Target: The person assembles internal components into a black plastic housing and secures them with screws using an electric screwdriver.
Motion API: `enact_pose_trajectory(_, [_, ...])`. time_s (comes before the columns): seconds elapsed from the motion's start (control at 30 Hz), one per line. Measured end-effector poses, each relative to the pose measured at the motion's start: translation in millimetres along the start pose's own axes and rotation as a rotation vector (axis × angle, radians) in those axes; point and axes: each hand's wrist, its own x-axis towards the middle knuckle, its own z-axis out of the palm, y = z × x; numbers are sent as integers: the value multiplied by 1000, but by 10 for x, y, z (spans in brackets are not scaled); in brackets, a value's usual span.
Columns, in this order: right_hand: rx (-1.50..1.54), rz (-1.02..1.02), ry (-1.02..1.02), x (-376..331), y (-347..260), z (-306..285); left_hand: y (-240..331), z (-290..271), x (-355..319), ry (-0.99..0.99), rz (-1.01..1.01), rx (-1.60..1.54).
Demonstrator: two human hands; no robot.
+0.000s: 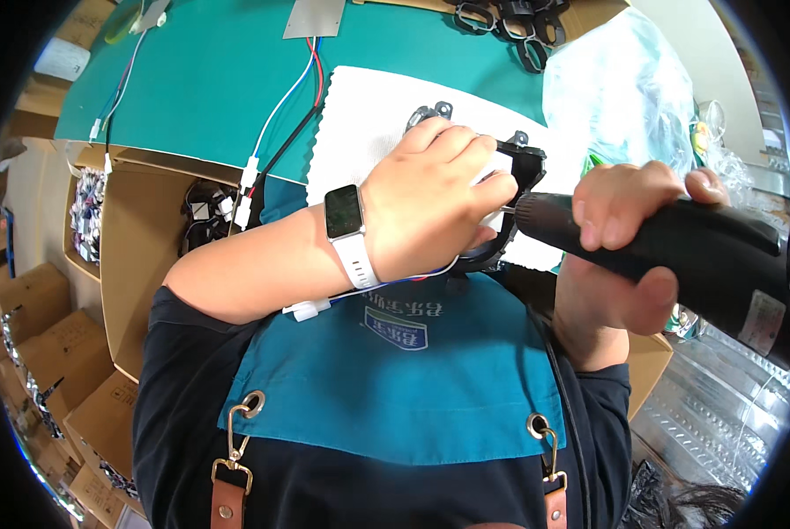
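A black plastic housing with screw lugs lies on a white cloth in front of me. My left hand is closed over it, fingers curled around its far side and covering much of it. In my right hand is a black electric screwdriver, held nearly level. Its thin bit points left into the housing, close to my left thumb; whether it meets a screw is hidden. Thin wires run from under my left hand to a white connector over my apron.
A green mat covers the table. A metal plate trails wires over the near edge. Black frames lie at the far right beside a clear plastic bag. Cardboard boxes stand at the left, with parts inside.
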Motion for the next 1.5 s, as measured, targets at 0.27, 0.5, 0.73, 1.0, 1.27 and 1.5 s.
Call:
enact_pose_trajectory(0.27, [146,-349,461,-192,-393,-663,-22,-112,-18,-32,-30,9])
enact_pose_trajectory(0.5, [-8,-237,730,-351,112,-1548,-55,-637,-170,-322,119,118])
enact_pose_trajectory(0.73, [-113,-191,770,-280,246,-1539,-162,-544,-243,-329,183,161])
enact_pose_trajectory(1.0, [-122,-125,731,-297,395,-1624,-258,-434,-337,-272,222,154])
enact_pose_trajectory(1.27, [-274,-28,873,-141,287,-1559,-310,-415,-281,-263,260,80])
enact_pose_trajectory(1.5, [-432,-110,991,-118,461,-1329,-271,-368,-394,-218,219,168])
